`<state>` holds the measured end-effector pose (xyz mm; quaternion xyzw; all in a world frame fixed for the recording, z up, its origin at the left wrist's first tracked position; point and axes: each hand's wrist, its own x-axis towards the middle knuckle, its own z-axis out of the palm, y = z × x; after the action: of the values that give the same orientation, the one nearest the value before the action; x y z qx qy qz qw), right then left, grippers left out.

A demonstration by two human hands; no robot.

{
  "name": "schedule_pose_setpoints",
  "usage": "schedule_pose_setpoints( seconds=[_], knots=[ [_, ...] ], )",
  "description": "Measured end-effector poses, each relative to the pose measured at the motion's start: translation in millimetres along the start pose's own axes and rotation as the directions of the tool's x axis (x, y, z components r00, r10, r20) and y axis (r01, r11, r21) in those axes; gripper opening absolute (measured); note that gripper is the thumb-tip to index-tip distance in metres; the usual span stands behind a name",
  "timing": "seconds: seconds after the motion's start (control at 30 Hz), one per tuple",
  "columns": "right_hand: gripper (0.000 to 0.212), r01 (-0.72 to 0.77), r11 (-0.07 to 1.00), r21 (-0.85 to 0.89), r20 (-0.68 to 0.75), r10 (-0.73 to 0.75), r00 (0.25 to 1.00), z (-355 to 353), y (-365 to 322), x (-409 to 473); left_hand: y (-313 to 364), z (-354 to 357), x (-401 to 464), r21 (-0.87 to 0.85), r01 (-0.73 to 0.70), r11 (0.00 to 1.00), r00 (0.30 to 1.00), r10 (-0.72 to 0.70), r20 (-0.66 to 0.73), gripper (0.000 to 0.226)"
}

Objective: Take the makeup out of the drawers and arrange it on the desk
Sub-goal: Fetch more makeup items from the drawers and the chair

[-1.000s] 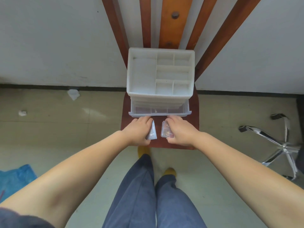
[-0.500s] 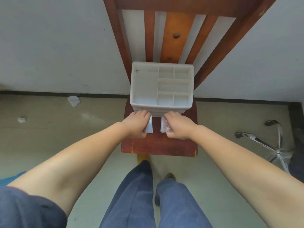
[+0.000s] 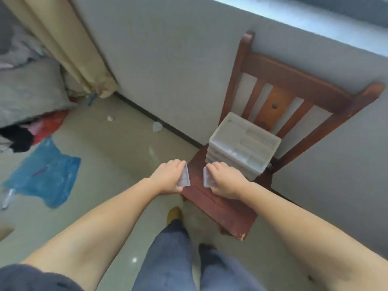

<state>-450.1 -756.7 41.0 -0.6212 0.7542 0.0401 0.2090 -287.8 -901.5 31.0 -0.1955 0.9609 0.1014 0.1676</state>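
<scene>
A white plastic drawer organiser (image 3: 243, 147) with a divided top tray stands on the seat of a red-brown wooden chair (image 3: 218, 204); its drawers look pushed in. My left hand (image 3: 169, 177) grips a small clear plastic makeup case (image 3: 184, 178) in front of the chair's left edge. My right hand (image 3: 225, 180) grips a second small clear case (image 3: 206, 180) over the seat, just in front of the organiser. Both cases are held apart from each other and off the seat. No desk is in view.
The chair stands against a grey wall (image 3: 168, 59). On the floor to the left lie a blue plastic bag (image 3: 46, 177), a red bag (image 3: 50, 124), crumpled paper scraps (image 3: 157, 126) and a beige curtain (image 3: 73, 49). My legs and a yellow slipper (image 3: 174, 214) are below.
The open drawer was pushed shut. The view has swung left and back, so the chair now sits to the right. Both hands have drawn away from the organiser, each still holding its clear case.
</scene>
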Motion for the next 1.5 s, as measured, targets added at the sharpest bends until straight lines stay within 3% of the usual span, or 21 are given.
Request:
schedule_pose_setpoints(
  seconds=[0.13,0.23,0.4,0.67,0.93,1.13,1.37,1.5],
  knots=[
    [0.053,0.180,0.973,-0.142,-0.004,-0.183,0.983,-6.7,-51.0,-7.0,0.9,21.4,-82.7,-0.096,0.220,0.971,0.971,-0.228,-0.075,0.065],
    [0.048,0.336,0.919,-0.207,0.047,-0.334,0.941,-6.6,-100.2,-9.2,-1.4,40.3,-150.6,-0.191,0.390,0.901,0.904,-0.414,-0.105,0.064],
    [0.050,0.556,0.797,-0.235,0.127,-0.542,0.831,3.5,-202.9,-19.0,-1.4,76.3,-270.4,-0.331,0.606,0.724,0.738,-0.667,-0.106,0.064],
    [0.064,0.798,0.537,-0.273,0.231,-0.769,0.596,70.0,-405.8,-91.6,38.6,158.5,-494.4,-0.489,0.773,0.405,0.424,-0.902,-0.077,0.068],
    [0.065,0.957,0.211,-0.198,0.383,-0.882,0.274,173.6,-633.2,-233.6,110.7,243.9,-751.4,-0.497,0.866,0.051,0.092,-0.994,0.058,0.066],
    [0.065,0.984,-0.015,-0.179,0.439,-0.896,0.066,225.5,-757.8,-307.5,150.7,294.3,-881.1,-0.498,0.844,-0.198,-0.138,-0.978,0.156,0.068],
    [0.066,0.954,-0.267,-0.139,0.527,-0.835,-0.157,286.7,-901.3,-348.8,151.6,345.5,-985.8,-0.471,0.804,-0.363,-0.291,-0.931,0.220,0.067],
    [0.065,0.916,-0.392,-0.085,0.546,-0.787,-0.286,316.7,-1000.2,-366.1,129.0,366.5,-1062.6,-0.455,0.750,-0.480,-0.417,-0.877,0.239,0.066]
  ],
)
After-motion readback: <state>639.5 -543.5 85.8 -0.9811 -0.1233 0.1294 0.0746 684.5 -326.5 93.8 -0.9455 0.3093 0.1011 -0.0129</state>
